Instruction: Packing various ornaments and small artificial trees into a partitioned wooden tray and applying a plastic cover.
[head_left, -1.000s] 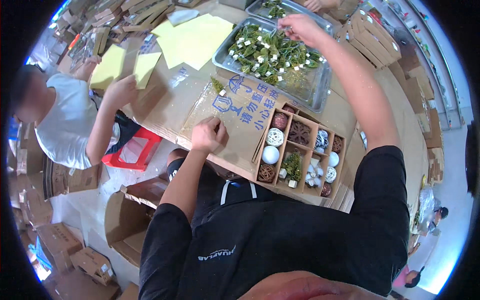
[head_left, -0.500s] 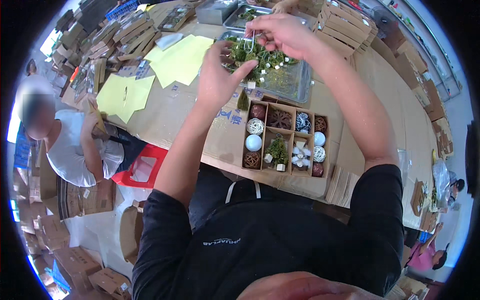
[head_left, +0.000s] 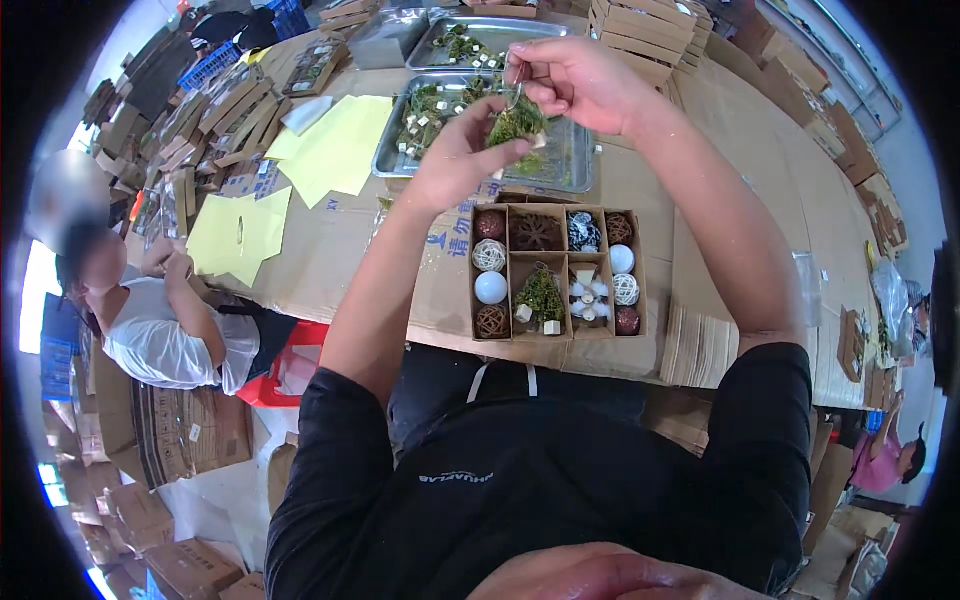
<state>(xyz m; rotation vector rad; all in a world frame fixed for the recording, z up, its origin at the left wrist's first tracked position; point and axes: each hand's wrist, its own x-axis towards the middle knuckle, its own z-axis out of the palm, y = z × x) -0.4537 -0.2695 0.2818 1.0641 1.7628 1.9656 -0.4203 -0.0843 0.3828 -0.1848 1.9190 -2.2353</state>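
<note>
Over the near metal tray (head_left: 582, 175), my two hands hold a small green mossy tree ornament (head_left: 515, 124) with pale cube feet. My left hand (head_left: 462, 155) pinches its green body between thumb and fingers. My right hand (head_left: 580, 85) is closed on the thin wire loop at its top. More green ornaments with white cubes (head_left: 425, 122) lie in the tray. Closer to me sits a divided cardboard box (head_left: 555, 338), holding balls, a brown snowflake-like piece, a white furry figure (head_left: 590, 295) and a similar green tree (head_left: 541, 298).
Yellow paper sheets (head_left: 345, 145) lie left of the tray. A second metal tray (head_left: 540, 28) stands behind it. Filled boxes (head_left: 235, 100) pile up at the far left, cardboard boxes (head_left: 640, 35) at the back. A person in white (head_left: 170, 330) sits at left.
The tree ornament has come up off the tray's pile. My left hand, spread before, has closed on it. The view has shifted, with the trays appearing further left.
</note>
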